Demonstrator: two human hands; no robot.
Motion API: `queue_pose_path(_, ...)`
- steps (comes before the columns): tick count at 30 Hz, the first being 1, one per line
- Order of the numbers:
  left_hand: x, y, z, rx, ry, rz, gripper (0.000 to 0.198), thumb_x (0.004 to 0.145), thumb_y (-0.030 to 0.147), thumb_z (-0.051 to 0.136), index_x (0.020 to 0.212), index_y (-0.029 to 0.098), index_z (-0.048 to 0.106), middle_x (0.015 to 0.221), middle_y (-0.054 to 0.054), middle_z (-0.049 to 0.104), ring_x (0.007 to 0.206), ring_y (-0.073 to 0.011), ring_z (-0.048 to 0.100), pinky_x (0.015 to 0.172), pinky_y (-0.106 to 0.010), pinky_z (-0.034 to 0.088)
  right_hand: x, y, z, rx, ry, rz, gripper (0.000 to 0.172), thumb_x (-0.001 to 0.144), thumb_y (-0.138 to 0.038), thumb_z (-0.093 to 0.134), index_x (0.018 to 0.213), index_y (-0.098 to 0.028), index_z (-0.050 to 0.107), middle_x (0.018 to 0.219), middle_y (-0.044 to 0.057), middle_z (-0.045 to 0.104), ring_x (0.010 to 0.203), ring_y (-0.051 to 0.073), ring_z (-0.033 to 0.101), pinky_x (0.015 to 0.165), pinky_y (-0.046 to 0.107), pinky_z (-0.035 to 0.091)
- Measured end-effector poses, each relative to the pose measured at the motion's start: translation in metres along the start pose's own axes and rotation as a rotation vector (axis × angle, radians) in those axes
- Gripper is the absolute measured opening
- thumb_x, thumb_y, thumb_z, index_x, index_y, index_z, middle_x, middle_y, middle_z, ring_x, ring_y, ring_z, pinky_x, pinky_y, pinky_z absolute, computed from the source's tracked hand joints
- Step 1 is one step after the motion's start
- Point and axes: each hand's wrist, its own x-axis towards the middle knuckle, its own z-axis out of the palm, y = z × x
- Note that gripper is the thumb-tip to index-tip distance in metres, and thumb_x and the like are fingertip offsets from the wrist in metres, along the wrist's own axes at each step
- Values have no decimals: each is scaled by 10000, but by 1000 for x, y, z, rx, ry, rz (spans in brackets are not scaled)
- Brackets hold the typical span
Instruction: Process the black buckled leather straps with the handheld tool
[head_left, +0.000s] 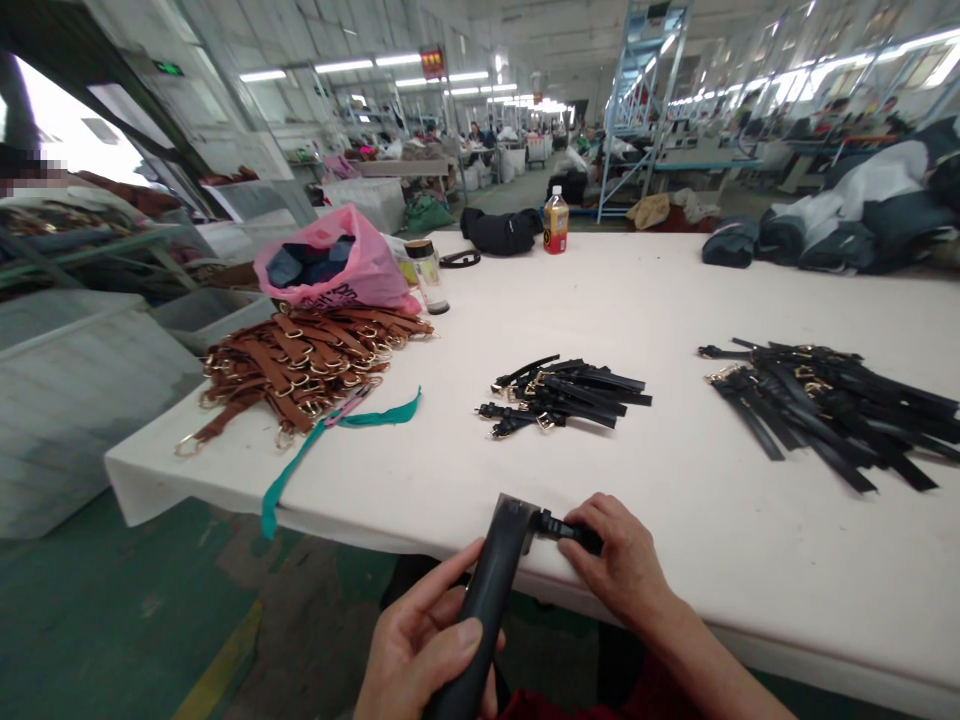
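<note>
My left hand [435,640] is wrapped round a long dark handheld tool [487,600] at the table's front edge. The tool's head meets one end of a black strap piece [555,526]. The fingers of my right hand [619,555] pinch that strap just right of the tool. Beyond my hands lies a small pile of black straps with gold buckles [570,392]. A larger pile of black straps [832,400] is spread at the right.
Brown straps with metal rings [300,360] are heaped at the left by a teal ribbon [382,412]. Behind them stand a pink bag [367,265] and a jar [427,275]. A bottle [556,222], black cloth [502,230] and dark bundles [847,225] line the table's far side.
</note>
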Motion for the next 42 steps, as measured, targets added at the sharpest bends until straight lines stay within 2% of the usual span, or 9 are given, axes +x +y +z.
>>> queue_pose_path(11,3,0,6,17,-13,-9,586,707,241,670,1257,150,492,646,-60,706,369,-207,631,323,-243,444,1,-1,0,-7,-19,20,89,757,-226,587,840,-212,614,809,21,555,804,178,502,727,294,376)
queue_pose_path(13,6,-1,5,32,-17,-8,601,713,250,662,1271,135,469,645,-61,701,372,-211,630,321,-250,451,1,-2,-3,-5,-49,20,146,749,-232,596,893,-210,610,836,26,558,820,181,501,738,295,382)
queue_pose_path(16,7,-2,2,32,-17,-10,607,723,267,649,1281,128,454,654,-69,702,382,-206,629,326,-252,460,0,-4,-13,-40,-90,35,325,714,-222,622,1034,-198,570,921,41,561,871,192,496,768,302,385)
queue_pose_path(18,6,-2,-1,26,-19,-10,619,723,278,651,1289,135,446,655,-69,703,382,-205,629,327,-252,460,0,-6,-21,-103,-123,62,284,705,-203,615,986,-199,578,911,39,557,865,194,492,759,302,381)
queue_pose_path(20,5,-3,-4,20,-23,-12,630,720,283,658,1294,138,441,654,-71,706,381,-210,632,326,-254,461,2,-9,-25,-173,-159,89,149,712,-199,602,860,-209,593,854,28,551,832,192,491,728,298,374)
queue_pose_path(23,4,-5,-7,3,-33,-17,636,721,273,658,1297,127,432,651,-76,706,381,-215,635,324,-252,462,4,-13,-24,-236,-174,90,77,733,-228,600,810,-220,596,826,22,552,808,192,493,714,302,363)
queue_pose_path(30,6,-6,-13,-32,-45,-8,640,730,268,641,1309,119,413,652,-81,703,372,-204,626,319,-241,457,1,-12,-7,-220,-96,39,130,818,-257,548,930,-208,591,871,46,580,831,199,516,750,314,379)
queue_pose_path(37,7,-8,-15,-50,-53,-11,610,723,272,653,1284,146,450,660,-76,706,373,-202,627,323,-242,457,3,-10,-4,-126,-115,44,180,842,-270,515,992,-220,601,885,34,603,824,177,561,740,279,407)
queue_pose_path(42,8,-11,-16,-57,-58,-3,600,727,271,652,1282,148,460,656,-77,707,370,-207,630,317,-241,452,7,-10,-2,-129,-129,98,183,816,-319,548,963,-256,638,843,7,625,790,166,594,714,263,410)
